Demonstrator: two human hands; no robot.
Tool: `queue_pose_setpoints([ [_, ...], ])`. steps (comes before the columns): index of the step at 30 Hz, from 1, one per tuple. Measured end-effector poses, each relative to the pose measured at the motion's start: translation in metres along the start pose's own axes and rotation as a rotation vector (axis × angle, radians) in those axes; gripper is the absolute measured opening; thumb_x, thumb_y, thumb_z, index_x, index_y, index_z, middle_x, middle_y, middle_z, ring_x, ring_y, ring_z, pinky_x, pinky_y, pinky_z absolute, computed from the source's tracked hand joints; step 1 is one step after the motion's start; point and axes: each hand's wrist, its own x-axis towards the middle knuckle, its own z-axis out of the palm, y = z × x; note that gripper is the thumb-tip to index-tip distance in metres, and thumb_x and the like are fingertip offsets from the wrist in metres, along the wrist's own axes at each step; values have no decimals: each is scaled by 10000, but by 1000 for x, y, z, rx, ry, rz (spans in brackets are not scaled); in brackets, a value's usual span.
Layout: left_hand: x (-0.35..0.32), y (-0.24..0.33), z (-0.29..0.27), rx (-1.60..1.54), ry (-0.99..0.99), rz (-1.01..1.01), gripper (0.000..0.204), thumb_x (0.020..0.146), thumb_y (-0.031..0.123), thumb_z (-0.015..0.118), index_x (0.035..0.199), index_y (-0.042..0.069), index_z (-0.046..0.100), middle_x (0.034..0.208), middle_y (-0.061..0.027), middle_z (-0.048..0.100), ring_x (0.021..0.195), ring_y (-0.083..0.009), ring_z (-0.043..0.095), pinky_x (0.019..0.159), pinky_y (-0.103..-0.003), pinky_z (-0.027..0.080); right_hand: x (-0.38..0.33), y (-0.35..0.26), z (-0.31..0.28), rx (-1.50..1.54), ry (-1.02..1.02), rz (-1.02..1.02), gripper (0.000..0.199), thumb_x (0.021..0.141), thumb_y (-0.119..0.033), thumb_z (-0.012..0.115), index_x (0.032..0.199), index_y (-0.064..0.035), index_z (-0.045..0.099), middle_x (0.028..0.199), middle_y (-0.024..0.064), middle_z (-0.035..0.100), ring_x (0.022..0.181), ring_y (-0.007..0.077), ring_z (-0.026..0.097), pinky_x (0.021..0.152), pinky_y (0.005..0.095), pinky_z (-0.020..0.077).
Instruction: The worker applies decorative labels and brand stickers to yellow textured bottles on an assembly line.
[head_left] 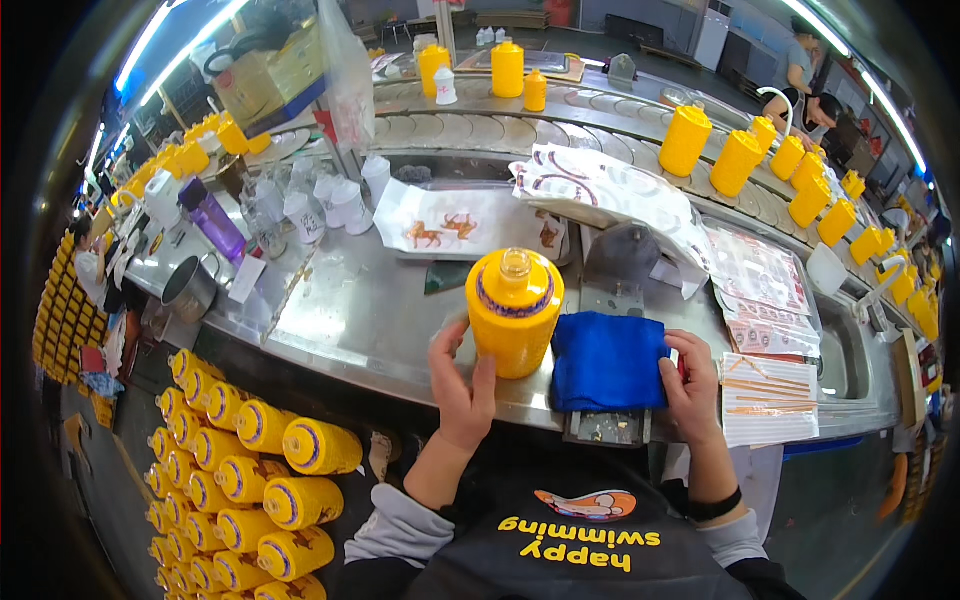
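Note:
A yellow bottle with a clear neck and a purple patterned ring round its shoulder is upright near the bench's front edge. My left hand is closed round its lower left side, thumb toward me. Whether its base rests on the metal cannot be told. Just right of it a folded blue cloth lies over a metal fixture. The fingers of my right hand are curled at the cloth's right edge, gripping it. Behind the bottle, a white tray holds sheets with brown animal pictures.
Yellow bottles stand along a curved conveyor beyond the bench. Many more lie stacked at lower left. Printed sheets lie right, before a sink. A metal pot and purple bottle stand left. Other people work farther off.

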Motion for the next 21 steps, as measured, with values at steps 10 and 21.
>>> queue_pose_setpoints([
  [10,57,27,-6,-206,-39,184,488,983,268,532,1317,-36,346,1310,-209,438,1243,-293,426,1075,-414,296,130,-100,28,71,-656,-142,1072,693,-352,844,1488,13,225,1387,230,420,1180,337,475,985,388,418],
  [21,60,36,12,-453,-14,-4,504,950,170,582,1335,-2,305,1334,-164,384,1249,-257,439,1093,-417,335,128,-79,71,173,-634,-293,1023,681,-428,833,1448,13,320,1342,213,500,1232,386,445,1062,423,353],
])
